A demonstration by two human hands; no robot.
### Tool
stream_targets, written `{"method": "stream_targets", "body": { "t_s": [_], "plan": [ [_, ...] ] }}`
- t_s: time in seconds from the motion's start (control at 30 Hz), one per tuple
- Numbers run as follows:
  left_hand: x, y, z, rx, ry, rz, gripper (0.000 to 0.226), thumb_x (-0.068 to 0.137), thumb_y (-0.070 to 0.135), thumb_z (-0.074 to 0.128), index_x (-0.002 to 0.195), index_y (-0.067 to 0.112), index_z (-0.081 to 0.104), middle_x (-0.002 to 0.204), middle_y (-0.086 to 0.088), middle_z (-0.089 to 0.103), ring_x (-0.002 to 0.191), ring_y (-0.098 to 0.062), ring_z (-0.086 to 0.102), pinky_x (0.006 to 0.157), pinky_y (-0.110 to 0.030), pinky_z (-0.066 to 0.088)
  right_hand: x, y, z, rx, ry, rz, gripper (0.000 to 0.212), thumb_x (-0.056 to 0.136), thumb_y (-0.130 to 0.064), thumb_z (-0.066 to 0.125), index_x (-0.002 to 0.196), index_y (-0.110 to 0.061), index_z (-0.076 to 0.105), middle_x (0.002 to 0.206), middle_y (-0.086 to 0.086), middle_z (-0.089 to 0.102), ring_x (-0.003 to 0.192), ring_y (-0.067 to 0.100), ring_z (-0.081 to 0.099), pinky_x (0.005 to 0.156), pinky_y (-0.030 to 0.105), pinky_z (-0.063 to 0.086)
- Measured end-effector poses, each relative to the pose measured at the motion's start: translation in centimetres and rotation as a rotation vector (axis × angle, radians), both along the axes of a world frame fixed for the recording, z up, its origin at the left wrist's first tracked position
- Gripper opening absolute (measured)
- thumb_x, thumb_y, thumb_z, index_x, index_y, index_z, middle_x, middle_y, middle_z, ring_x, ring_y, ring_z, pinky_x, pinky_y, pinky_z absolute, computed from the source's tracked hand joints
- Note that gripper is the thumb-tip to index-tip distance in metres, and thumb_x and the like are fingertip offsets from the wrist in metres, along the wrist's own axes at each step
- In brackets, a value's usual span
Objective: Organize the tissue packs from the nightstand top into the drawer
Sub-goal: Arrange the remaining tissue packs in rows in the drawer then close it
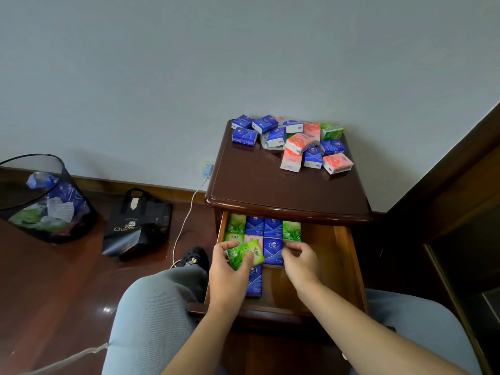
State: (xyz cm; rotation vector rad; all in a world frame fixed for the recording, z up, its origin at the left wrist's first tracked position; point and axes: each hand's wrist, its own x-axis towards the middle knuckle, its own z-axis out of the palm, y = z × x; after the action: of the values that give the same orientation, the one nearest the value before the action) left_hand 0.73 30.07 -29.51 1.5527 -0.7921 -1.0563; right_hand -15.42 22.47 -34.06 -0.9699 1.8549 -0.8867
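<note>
**Op:** My left hand (227,269) has its fingers and thumb curled round a green tissue pack (244,254), held tilted just above the packs in the open drawer (343,255). My right hand (300,259) is down in the drawer with fingers bent at the near edge of another green pack (291,231); I cannot tell whether it is pinching anything.

**Obs:** What worries you?

**Op:** That tilted pack. If I let go crooked it will ride up on the blue pack (272,251) at its 3 o'clock and spoil the rows. My right fingers could also shove the back row askew.

**Obs:** Drawer contents?

**Op:** Green and blue packs in rows at the left and back, a pink one partly hidden under my left hand. The right side is bare wood.

**Obs:** And the rest?

**Op:** A loose heap of blue, pink and green packs (295,142) sits on the nightstand top (270,185), toward 12 o'clock, so plenty remains. At 9 o'clock, a wastebasket (46,198) holds crumpled wrappers.
</note>
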Motion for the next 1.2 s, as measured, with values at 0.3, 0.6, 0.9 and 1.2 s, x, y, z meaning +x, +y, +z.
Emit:
{"method": "stream_targets", "body": {
  "t_s": [0.3, 0.6, 0.9, 1.2],
  "plan": [
    [-0.3, 0.1, 0.2, -0.014, 0.089, -0.051, 0.017, 0.105, 0.026, 0.058, 0.121, 0.029, 0.059, 0.114, 0.002, 0.072, 0.097, -0.006, 0.074, 0.075, -0.026, 0.061, 1.9, 2.9, 4.2, 0.149, -0.534, 0.294, 0.033, 0.087, -0.031, 0.084, 0.117, -0.022, 0.073, 0.106, 0.003, 0.08, 0.095, 0.023, 0.078, 0.073, 0.037, 0.063],
    [-0.9, -0.2, -0.5, 0.154, -0.386, -0.145, 0.024, 0.099, 0.017, 0.062, 0.118, 0.03, 0.055, 0.121, 0.004, 0.059, 0.109, -0.015, 0.065, 0.083, -0.029, 0.057, -2.7, 1.7, 5.0, 0.103, -0.489, -0.021, 0.034, 0.088, -0.036, 0.083, 0.113, -0.02, 0.068, 0.102, 0.007, 0.079, 0.09, 0.024, 0.079, 0.064, 0.04, 0.064],
    [-2.7, -0.8, -0.5, 0.471, -0.932, -0.48, 0.067, 0.089, 0.04, 0.072, 0.143, 0.022, 0.037, 0.144, -0.007, 0.044, 0.139, -0.027, 0.039, 0.112, -0.045, 0.041, -5.7, 2.1, 3.8, -0.015, 0.416, 0.097, 0.052, 0.078, -0.037, 0.089, 0.108, -0.028, 0.048, 0.102, -0.004, 0.06, 0.087, 0.015, 0.063, 0.056, 0.023, 0.045],
    [-2.6, -0.8, -0.2, 0.502, -0.906, -0.493, 0.06, 0.09, 0.033, 0.073, 0.14, 0.024, 0.04, 0.145, -0.008, 0.043, 0.141, -0.028, 0.039, 0.113, -0.046, 0.041, -3.9, 2.1, 2.3, -0.017, 0.328, 0.259, 0.037, 0.085, -0.026, 0.085, 0.106, -0.032, 0.057, 0.112, -0.003, 0.052, 0.098, 0.009, 0.055, 0.067, 0.016, 0.047]
  ]
}}
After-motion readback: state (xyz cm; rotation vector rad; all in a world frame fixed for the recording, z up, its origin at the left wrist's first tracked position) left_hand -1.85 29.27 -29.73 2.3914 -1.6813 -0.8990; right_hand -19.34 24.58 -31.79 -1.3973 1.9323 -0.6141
